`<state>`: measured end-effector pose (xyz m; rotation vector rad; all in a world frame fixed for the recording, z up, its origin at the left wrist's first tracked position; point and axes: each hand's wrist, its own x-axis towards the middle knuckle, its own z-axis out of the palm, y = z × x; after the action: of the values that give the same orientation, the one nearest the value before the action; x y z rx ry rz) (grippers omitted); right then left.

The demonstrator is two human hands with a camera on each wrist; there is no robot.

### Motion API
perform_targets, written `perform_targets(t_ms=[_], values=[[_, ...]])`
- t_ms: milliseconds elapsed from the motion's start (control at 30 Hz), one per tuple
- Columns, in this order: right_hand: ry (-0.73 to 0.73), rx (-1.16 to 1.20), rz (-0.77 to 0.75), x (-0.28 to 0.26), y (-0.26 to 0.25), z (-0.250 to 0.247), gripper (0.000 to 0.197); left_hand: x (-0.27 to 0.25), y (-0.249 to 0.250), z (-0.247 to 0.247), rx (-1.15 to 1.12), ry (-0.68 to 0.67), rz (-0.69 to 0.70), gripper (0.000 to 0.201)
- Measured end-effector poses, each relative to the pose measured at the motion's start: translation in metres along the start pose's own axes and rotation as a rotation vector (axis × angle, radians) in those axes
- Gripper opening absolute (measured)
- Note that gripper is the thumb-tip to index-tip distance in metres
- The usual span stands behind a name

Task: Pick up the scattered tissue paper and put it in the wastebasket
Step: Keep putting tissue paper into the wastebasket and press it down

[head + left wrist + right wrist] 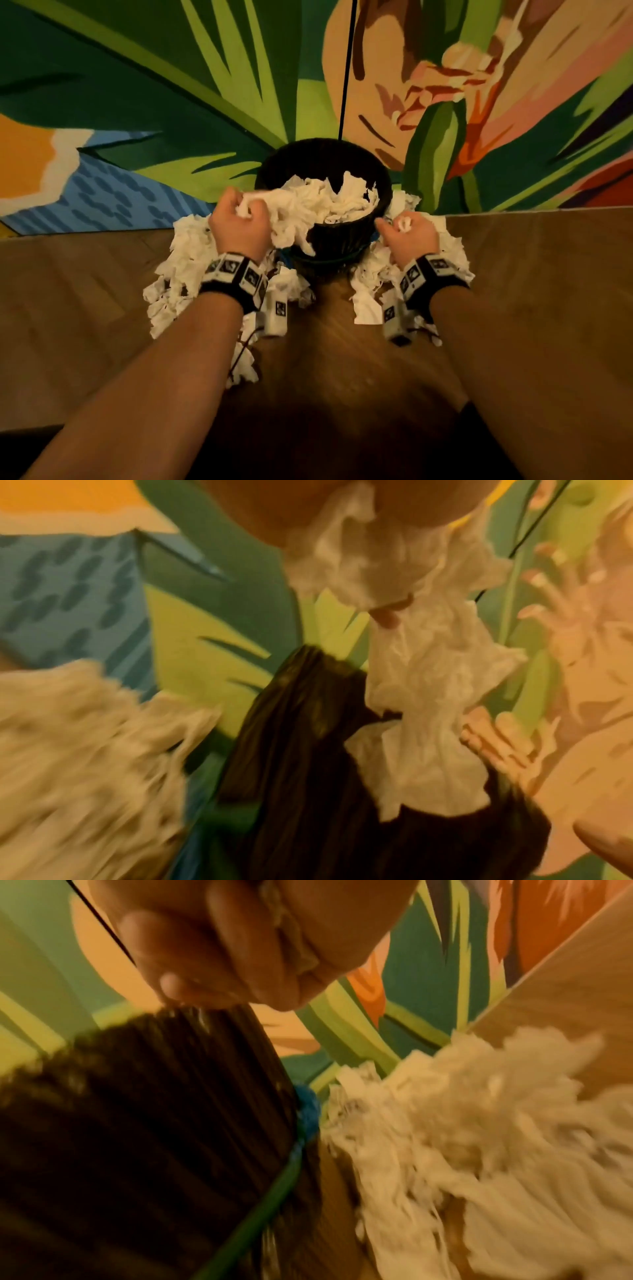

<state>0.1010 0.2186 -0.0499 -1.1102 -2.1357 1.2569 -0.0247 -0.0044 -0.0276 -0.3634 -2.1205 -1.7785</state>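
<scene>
Crumpled white tissue paper (308, 205) heaped in wastebasket (342, 236), left grip (239, 219) clutching it, right grip (409, 233) clenching a scrap

1 dark woven round wastebasket (346, 240). 2 hands: left hand (239, 222), right hand (409, 233). Crumpled white tissue paper (185, 274): 2 floor piles, left and right of basket; sheets uncountable.

A decorated indoor room is shown, though whether it is a home, a café or a studio cannot be told. A large painted wall mural of green leaves and orange-pink flowers (445, 85) is seen behind a brown herringbone wooden floor (548, 291). A dark woven wastebasket (342, 236) is stood against the wall, and a thin black cable (346, 68) is hung down the mural.
</scene>
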Motion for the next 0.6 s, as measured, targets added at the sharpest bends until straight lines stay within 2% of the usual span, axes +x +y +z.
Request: perform_targets(t_ms=[100,200,300,333,367,467,600], values=[[0.064,-0.06,-0.136,0.023,-0.036,-0.019,0.04,0.042,0.028,0.012,0.038,-0.031,0.123,0.033],[0.003,-0.014,-0.171,0.034,-0.064,-0.019,0.025,0.064,0.04,0.025,0.025,-0.107,0.116,0.02],[-0.08,0.19,-0.178,0.038,-0.08,-0.006,0.02,0.078,0.05,0.039,0.004,-0.226,0.08,0.017],[-0.087,0.193,-0.183,0.038,-0.085,-0.001,0.015,0.081,0.052,0.043,0.001,-0.273,0.063,0.018],[-0.095,0.16,-0.195,0.036,-0.087,0.005,0.007,0.083,0.052,0.046,0.012,-0.322,0.048,0.021],[-0.166,0.018,-0.256,0.03,-0.084,0.025,0.017,0.086,0.042,0.054,0.072,-0.436,-0.027,0.019],[-0.187,-0.198,-0.338,0.026,-0.065,0.043,0.03,0.083,0.018,0.062,0.174,-0.44,-0.042,0.005]])
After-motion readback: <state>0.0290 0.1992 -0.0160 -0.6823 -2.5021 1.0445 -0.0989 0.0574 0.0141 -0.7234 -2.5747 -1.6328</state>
